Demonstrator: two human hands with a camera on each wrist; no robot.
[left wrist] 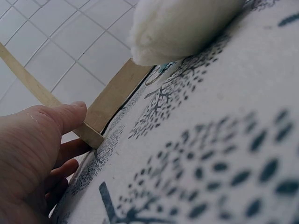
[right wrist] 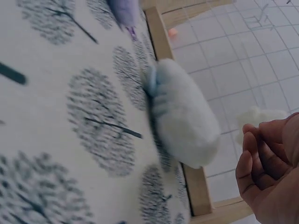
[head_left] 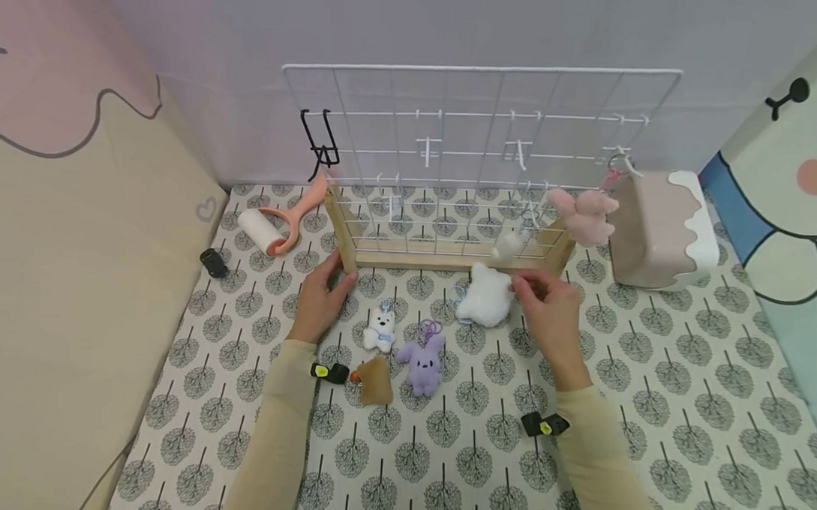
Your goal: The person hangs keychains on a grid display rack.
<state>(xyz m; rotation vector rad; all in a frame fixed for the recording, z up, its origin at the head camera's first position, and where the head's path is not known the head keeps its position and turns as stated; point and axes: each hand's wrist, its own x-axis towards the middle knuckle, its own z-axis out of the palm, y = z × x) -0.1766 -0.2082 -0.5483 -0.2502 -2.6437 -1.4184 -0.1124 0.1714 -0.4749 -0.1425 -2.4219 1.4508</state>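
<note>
My left hand (head_left: 322,297) grips the left wooden end piece (left wrist: 88,133) of a white wire grid rack (head_left: 483,66), thumb in front and fingers behind. My right hand (head_left: 548,309) has loosely bent fingers, with the tips close to the right side of a white plush (head_left: 486,295) in the head view. The right wrist view shows a small gap between the fingertips and this plush (right wrist: 184,116), and nothing in the fingers. The plush lies on the patterned cloth before the rack's wooden base (head_left: 415,264). A pink plush (head_left: 588,220) and a small whitish plush (head_left: 508,244) hang from hooks.
Nearer me lie a white dog plush (head_left: 380,329), a purple bunny plush (head_left: 422,366) and a brown plush (head_left: 375,381). A lint roller (head_left: 264,231) and a small black object (head_left: 214,263) are at left. A pink-and-white box (head_left: 666,230) lies right of the rack.
</note>
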